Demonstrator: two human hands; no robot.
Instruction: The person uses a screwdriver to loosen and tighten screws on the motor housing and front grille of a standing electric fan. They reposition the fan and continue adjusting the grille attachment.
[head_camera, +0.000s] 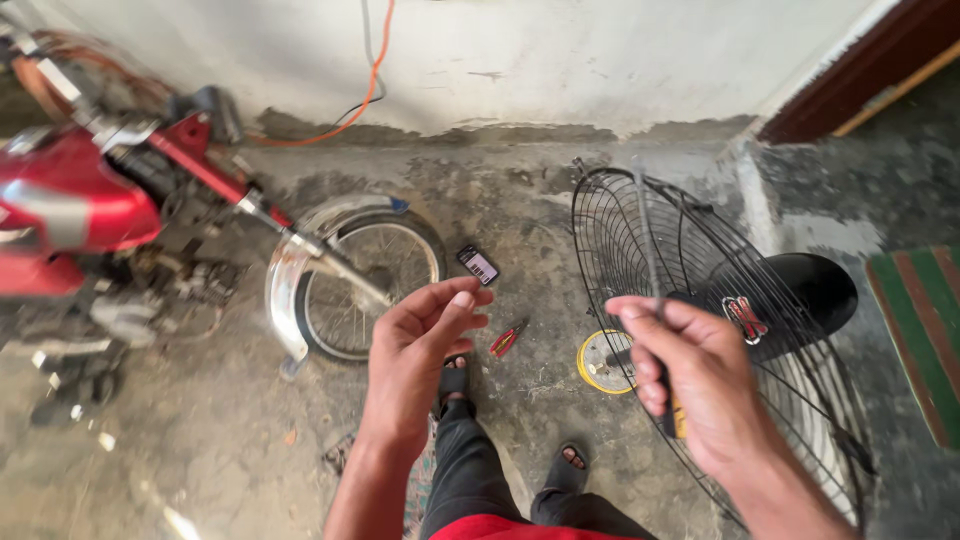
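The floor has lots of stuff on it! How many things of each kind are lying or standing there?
Red motorcycle: 1
Black wire-cage fan: 1
Small dark phone: 1
Red-handled pliers: 1
Round yellow-rimmed container: 1
Green striped mat: 1
Total: 6

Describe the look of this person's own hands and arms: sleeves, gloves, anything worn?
Both arms are bare as far as the frame shows, with no sleeves in view. The left hand and right hand wear no gloves. No rings, watch or bands are visible on either wrist or on the fingers that show. Lower down, dark trousers and open sandals can be seen.
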